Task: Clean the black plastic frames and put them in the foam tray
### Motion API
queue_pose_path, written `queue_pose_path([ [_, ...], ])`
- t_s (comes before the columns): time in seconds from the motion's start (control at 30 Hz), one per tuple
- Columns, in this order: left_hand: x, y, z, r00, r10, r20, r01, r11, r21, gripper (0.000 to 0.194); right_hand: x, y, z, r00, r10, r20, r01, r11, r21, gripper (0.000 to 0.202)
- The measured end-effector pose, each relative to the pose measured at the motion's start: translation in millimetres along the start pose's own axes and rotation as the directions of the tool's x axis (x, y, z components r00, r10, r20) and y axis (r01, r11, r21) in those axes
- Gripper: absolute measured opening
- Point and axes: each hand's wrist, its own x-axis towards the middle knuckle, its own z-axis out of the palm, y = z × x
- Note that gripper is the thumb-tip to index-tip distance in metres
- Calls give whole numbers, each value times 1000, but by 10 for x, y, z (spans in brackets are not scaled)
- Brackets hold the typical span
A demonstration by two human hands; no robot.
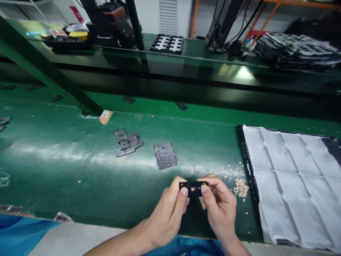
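Between both hands, just above the bench's front edge, is a small flat black plate [194, 189] with cutouts and yellow spots near its ends. My left hand [172, 209] pinches its left end between thumb and fingers. At the other end, my right hand [220, 204] grips it the same way, thumb on the near face. Beyond my hands lies a neat overlapping stack of similar dark plates [165, 155]. Further left is a looser pile of such plates [129, 143]. A heap of tiny pale pieces [241, 187] sits right of my right hand, with several scattered around it.
At the right, a black tray with a white, sectioned lining [290, 177] lies on the green bench [66, 142]. A slanted green post [50, 71] rises at the left. Single dark parts [129, 100] rest on the green strip behind. Stacked trays [298, 51] stand at the far right.
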Motion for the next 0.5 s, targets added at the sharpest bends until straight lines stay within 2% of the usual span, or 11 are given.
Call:
queue_pose_path([
  [0.3, -8, 7, -20, 1000, 15, 0, -15, 999, 40, 35, -3, 22, -1, 999, 38, 13, -39, 999, 30, 14],
  [0.5, -20, 35, -27, 999, 21, 27, -24, 993, 112, 35, 3, 22, 41, 997, 71, -29, -67, 991, 113, 22],
])
